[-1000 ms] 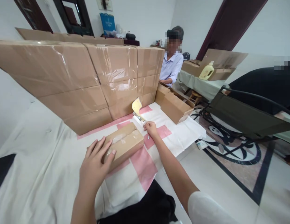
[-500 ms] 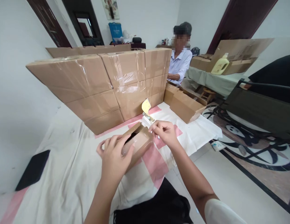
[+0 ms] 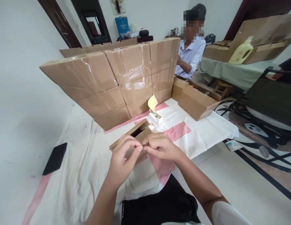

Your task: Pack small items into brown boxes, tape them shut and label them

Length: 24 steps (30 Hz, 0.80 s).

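A small brown cardboard box (image 3: 142, 136) lies on the cloth in front of me, one long flap raised over a dark gap. Above its near side, my left hand (image 3: 125, 153) is closed in a pinch. Its fingertips meet those of my right hand (image 3: 159, 145), which is also pinched. Whatever they hold between them is too small to make out. At the box's far right end a small whitish shiny patch (image 3: 152, 127) shows. Just beyond stands a white block (image 3: 156, 118) with a curling yellow strip (image 3: 152, 102) rising from it.
Stacked taped cartons (image 3: 126, 78) form a wall behind. An open carton (image 3: 198, 101) stands at the table's right edge. A black flat device (image 3: 55, 158) lies left on the cloth (image 3: 82, 175). Across from me sits a person (image 3: 192, 54). A folding chair (image 3: 264, 90) is at right.
My right hand has drawn back from near the white block to my left hand. My left hand has come off the box top into a pinch. The view has shifted slightly.
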Each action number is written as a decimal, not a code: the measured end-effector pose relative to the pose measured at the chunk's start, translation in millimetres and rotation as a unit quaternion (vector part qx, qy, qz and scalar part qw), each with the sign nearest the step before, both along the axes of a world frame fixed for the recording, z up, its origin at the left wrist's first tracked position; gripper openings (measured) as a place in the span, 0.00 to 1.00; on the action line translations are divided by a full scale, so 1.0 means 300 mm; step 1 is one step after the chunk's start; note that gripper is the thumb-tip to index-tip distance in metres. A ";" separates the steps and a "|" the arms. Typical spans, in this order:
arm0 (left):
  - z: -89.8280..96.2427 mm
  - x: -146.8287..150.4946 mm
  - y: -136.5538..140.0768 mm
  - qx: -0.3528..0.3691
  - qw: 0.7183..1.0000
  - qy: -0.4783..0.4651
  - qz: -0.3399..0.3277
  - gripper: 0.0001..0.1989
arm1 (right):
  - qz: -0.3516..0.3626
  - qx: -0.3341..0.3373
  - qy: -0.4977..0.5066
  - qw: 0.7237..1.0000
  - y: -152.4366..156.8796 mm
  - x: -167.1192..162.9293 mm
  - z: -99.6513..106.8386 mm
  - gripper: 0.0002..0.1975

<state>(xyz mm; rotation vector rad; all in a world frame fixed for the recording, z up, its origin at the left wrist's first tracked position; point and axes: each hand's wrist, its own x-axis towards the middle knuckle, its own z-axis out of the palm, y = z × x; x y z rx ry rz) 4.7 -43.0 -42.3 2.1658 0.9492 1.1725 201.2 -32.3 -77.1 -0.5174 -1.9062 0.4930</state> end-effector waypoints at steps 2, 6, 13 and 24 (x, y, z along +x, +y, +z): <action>-0.016 -0.012 0.003 -0.016 1.000 -0.004 0.008 0.03 | 0.004 0.003 -0.003 1.000 -0.002 -0.006 -0.010 0.24; -0.043 -0.038 0.011 0.026 0.999 0.026 0.001 0.05 | -0.011 0.041 -0.027 0.999 -0.010 -0.011 -0.021 0.21; -0.061 -0.070 -0.016 0.065 0.994 0.088 0.007 0.08 | -0.057 0.114 -0.091 0.988 -0.020 -0.021 -0.013 0.17; -0.069 -0.097 -0.044 0.182 0.971 0.153 0.023 0.16 | -0.139 0.198 -0.176 0.954 -0.043 -0.029 -0.028 0.15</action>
